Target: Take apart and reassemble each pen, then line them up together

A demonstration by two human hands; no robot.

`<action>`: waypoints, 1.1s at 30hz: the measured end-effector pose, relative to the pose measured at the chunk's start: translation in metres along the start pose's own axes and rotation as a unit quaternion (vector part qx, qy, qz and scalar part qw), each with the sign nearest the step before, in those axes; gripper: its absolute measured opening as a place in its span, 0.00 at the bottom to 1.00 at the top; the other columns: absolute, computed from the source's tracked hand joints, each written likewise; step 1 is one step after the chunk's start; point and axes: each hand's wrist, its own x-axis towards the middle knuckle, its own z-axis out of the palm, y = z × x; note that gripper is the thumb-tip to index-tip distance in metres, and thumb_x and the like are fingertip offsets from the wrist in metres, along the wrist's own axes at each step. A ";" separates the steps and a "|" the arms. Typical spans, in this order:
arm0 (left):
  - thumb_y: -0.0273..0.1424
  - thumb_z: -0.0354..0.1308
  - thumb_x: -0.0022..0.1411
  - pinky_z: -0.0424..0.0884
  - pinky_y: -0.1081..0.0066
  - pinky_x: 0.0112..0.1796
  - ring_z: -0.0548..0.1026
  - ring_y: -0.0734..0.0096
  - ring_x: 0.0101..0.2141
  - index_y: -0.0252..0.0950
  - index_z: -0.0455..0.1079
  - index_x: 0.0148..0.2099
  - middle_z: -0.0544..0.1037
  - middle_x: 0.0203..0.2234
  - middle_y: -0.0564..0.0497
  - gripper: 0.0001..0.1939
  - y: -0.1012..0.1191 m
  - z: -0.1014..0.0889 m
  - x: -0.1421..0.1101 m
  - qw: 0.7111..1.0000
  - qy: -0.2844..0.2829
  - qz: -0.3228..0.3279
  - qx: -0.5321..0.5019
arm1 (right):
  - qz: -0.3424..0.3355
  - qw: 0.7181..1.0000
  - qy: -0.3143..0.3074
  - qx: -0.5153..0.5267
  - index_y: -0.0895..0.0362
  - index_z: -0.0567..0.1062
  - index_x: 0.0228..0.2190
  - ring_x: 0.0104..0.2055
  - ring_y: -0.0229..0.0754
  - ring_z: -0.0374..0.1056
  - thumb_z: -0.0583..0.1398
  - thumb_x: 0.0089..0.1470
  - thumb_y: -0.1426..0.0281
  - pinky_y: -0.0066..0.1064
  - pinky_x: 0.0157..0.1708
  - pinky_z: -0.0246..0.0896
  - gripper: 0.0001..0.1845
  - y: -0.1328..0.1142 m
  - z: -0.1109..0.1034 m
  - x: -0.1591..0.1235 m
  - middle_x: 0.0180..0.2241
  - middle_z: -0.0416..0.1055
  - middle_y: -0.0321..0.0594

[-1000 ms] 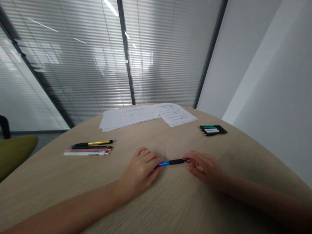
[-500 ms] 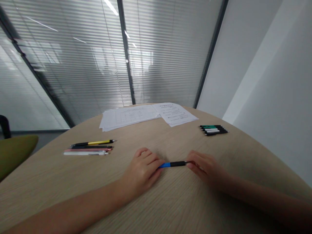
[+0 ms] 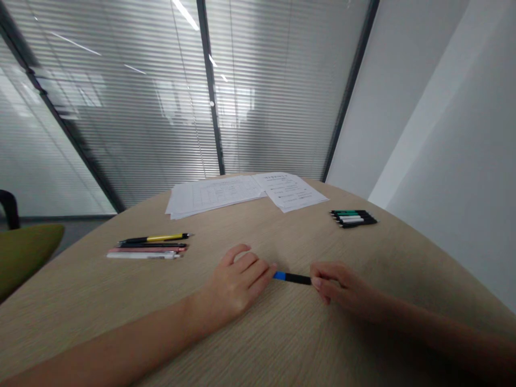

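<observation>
Between my hands, just over the wooden table, lies a blue mechanical pencil with a black grip. My left hand has its fingers closed around the blue end, which is mostly hidden under them. At the tip end, the thumb and fingers of my right hand pinch the pencil, covering its point. The pencil slants slightly down toward the right.
Left of my hands several pencils lie in a row, yellow, black, pink and white. Another row of dark, green and white pencils rests at the right. Printed papers lie at the back. A green chair stands at the left edge.
The pencil has shifted slightly right and tilted, its tip end now lower. My right hand has closed over the tip and moved down a little. Less of the blue barrel shows.
</observation>
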 end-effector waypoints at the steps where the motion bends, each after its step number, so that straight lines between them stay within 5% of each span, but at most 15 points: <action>1: 0.22 0.39 0.63 0.57 0.65 0.40 0.67 0.71 0.29 0.31 0.66 0.40 0.73 0.25 0.52 0.14 0.000 -0.003 0.001 1.000 0.001 0.002 0.003 | -0.004 1.000 -0.004 0.008 0.57 0.58 0.16 0.20 0.33 0.55 0.46 0.52 0.62 0.25 0.23 0.51 0.18 0.000 -0.001 0.000 0.16 0.57 0.32; 8: 0.23 0.37 0.64 0.54 0.64 0.43 0.66 0.72 0.29 0.33 0.66 0.40 0.73 0.27 0.54 0.16 0.010 -0.013 0.011 1.000 0.003 -0.008 -0.021 | -0.014 0.997 -0.053 0.057 0.60 0.66 0.21 0.24 0.35 0.59 0.45 0.51 0.61 0.27 0.24 0.53 0.19 -0.011 -0.014 0.010 0.20 0.62 0.37; 15: 0.24 0.36 0.64 0.52 0.63 0.45 0.65 0.73 0.27 0.33 0.67 0.36 0.71 0.22 0.55 0.17 0.022 -0.013 0.010 1.000 0.006 -0.005 -0.026 | 0.004 0.985 -0.153 0.077 0.60 0.66 0.21 0.20 0.32 0.55 0.54 0.46 0.61 0.23 0.19 0.48 0.14 -0.023 0.000 0.022 0.17 0.60 0.32; 23: 0.26 0.41 0.63 0.56 0.64 0.45 0.67 0.71 0.33 0.36 0.65 0.39 0.73 0.31 0.52 0.11 0.008 -0.014 0.011 0.998 0.042 -0.040 0.027 | 0.030 0.977 -0.143 0.157 0.59 0.65 0.21 0.15 0.28 0.52 0.54 0.47 0.67 0.21 0.14 0.46 0.09 -0.027 0.005 0.038 0.14 0.57 0.28; 25: 0.30 0.47 0.60 0.58 0.61 0.44 0.65 0.65 0.42 0.37 0.63 0.44 0.70 0.41 0.47 0.09 0.003 -0.013 0.011 0.994 0.059 -0.083 0.030 | 0.047 0.974 -0.133 0.175 0.60 0.67 0.23 0.15 0.29 0.53 0.54 0.48 0.65 0.21 0.14 0.47 0.10 -0.021 0.001 0.041 0.15 0.59 0.29; 28: 0.33 0.51 0.56 0.59 0.57 0.45 0.56 0.56 0.52 0.34 0.55 0.52 0.57 0.52 0.39 0.21 -0.003 -0.009 0.009 0.981 0.061 -0.186 -0.007 | 0.044 0.961 -0.064 0.265 0.60 0.68 0.29 0.16 0.28 0.56 0.55 0.48 0.65 0.21 0.15 0.47 0.11 -0.013 -0.005 0.047 0.20 0.63 0.32; 33: 0.35 0.50 0.55 0.55 0.57 0.50 0.57 0.60 0.52 0.33 0.43 0.58 0.59 0.53 0.39 0.31 -0.013 0.008 -0.001 0.960 -0.065 -0.261 -0.075 | 0.032 0.890 0.034 0.453 0.57 0.67 0.34 0.22 0.28 0.62 0.57 0.47 0.66 0.23 0.23 0.56 0.11 -0.008 -0.019 0.057 0.30 0.64 0.34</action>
